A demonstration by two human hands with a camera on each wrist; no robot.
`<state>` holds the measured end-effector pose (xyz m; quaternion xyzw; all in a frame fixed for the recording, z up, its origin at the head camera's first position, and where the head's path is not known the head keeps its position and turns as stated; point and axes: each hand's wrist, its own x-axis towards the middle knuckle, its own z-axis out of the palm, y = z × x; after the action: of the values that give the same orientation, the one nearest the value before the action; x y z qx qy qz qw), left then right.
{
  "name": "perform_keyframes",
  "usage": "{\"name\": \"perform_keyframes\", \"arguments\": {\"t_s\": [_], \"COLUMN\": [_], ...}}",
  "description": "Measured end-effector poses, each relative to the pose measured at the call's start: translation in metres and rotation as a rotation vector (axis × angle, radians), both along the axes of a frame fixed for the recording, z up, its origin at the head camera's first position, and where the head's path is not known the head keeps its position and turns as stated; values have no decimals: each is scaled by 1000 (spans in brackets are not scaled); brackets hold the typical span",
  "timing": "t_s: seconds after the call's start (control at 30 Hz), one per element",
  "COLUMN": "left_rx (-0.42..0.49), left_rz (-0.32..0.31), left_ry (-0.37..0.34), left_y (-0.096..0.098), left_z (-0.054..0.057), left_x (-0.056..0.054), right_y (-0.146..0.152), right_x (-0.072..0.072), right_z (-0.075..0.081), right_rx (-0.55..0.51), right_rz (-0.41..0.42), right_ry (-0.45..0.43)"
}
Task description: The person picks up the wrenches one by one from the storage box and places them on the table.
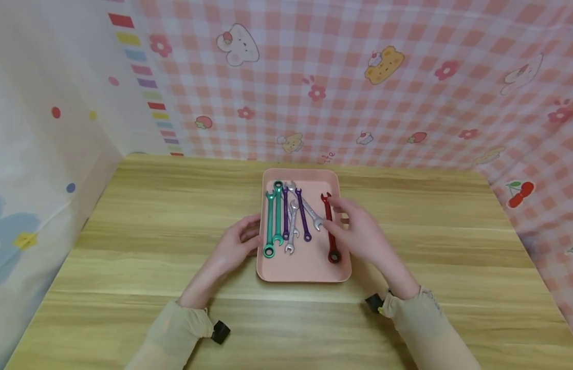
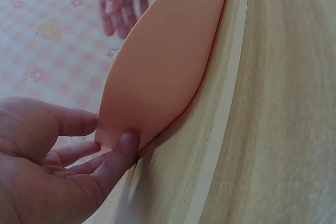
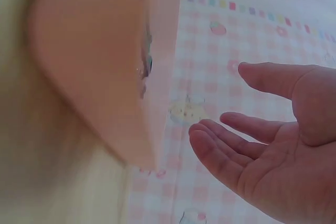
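A pink tray [image 1: 305, 268] holds several combination wrenches. Two green wrenches [image 1: 278, 213] lie along its left side, with two purple ones [image 1: 303, 216] and some silver wrenches [image 1: 293, 218] partly overlapping in the middle. Apart from these, a red wrench [image 1: 330, 226] lies by the right wall. My left hand [image 1: 235, 244] rests against the tray's left outer wall, thumb and fingertips touching it in the left wrist view. Over the right rim hovers my right hand [image 1: 360, 231], its fingers loosely spread beside the red wrench; the right wrist view shows nothing held in it.
The tray stands on a wood-grain table [image 1: 175, 205], near its back edge. Behind hangs a pink checked cloth [image 1: 277, 92] with cartoon prints, and a white printed cloth [image 1: 36, 139] covers the left side. A small black device [image 1: 220, 332] sits at the left cuff.
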<state>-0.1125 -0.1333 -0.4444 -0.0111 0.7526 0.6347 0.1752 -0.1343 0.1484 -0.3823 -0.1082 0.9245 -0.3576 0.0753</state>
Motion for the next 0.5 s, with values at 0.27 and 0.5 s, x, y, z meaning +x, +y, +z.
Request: {"name": "perform_keyframes", "arguments": {"t_s": [0.27, 0.5], "left_rx": [22, 19], "left_rz": [-7, -8], "left_ry": [-6, -8], "left_y": [0, 1], "left_z": [-1, 0], "left_x": [-1, 0], "right_y": [-35, -59], "right_x": [-30, -51], "right_z": [19, 16], "right_rx": [131, 209], "right_rz": [75, 93], "right_ry": [-115, -150]}}
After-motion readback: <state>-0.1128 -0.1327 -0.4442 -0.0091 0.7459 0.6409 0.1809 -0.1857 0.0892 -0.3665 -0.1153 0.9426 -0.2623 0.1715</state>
